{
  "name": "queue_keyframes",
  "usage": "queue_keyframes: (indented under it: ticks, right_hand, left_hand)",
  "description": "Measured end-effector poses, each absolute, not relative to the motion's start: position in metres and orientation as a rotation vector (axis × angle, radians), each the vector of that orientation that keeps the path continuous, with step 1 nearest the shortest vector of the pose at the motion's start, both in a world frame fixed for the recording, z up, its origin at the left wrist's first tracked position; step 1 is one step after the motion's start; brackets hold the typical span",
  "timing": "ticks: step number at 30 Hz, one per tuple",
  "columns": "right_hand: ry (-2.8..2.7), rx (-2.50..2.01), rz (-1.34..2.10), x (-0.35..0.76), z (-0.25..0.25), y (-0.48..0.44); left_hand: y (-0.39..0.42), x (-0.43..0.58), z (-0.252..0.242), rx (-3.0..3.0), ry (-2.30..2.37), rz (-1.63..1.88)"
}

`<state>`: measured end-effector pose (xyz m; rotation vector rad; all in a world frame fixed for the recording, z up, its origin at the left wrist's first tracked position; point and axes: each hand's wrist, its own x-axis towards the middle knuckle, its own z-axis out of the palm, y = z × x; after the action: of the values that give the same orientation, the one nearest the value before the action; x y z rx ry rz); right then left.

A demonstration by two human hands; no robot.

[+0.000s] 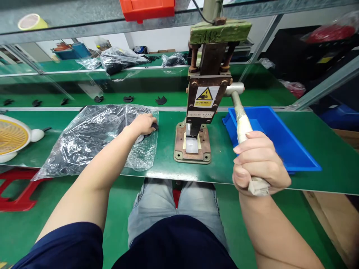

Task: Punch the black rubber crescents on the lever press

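Observation:
My right hand [259,160] is wrapped round the tape-covered lever [242,121] of a hand press [208,74], near the lever's lower end. Left of the press, my left hand [143,124] lies over the right end of a clear plastic bag [92,138] full of black parts. A small black part [154,126] shows at its closed fingertips; the palm side is hidden. Beneath the press ram, a shiny metal plate [192,145] rests on the rusty base [179,149].
A blue bin [297,149] stands right of the press. Black curved pieces [128,99] lie in a row on the green belt behind. A white fan with a yellow grille [12,136] sits at the far left. A red bin [148,9] hangs above.

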<state>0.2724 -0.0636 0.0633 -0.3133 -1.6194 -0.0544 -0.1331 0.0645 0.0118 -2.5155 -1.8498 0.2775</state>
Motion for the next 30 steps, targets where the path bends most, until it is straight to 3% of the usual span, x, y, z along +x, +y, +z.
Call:
queue_keyframes:
  ticks: [8, 17, 25, 30]
  right_hand:
    - [-1.615, -0.32, -0.016, 0.271, 0.065, -0.066]
    - [-1.586, -0.35, -0.045, 0.267, 0.066, -0.067]
    - [-1.581, -0.415, -0.032, 0.266, 0.065, -0.071]
    - [-1.576, -0.417, -0.048, 0.265, 0.064, -0.07]
  left_hand:
    - [0.015, -0.137, 0.013, -2.538, -1.904, -0.15]
    - [-0.036, -0.097, 0.004, -2.842, -2.366, -1.199]
    - [-0.02, -0.045, -0.007, -2.541, -2.629, -2.199]
    - [-0.013, -0.016, -0.005, -2.374, -2.865, -2.447]
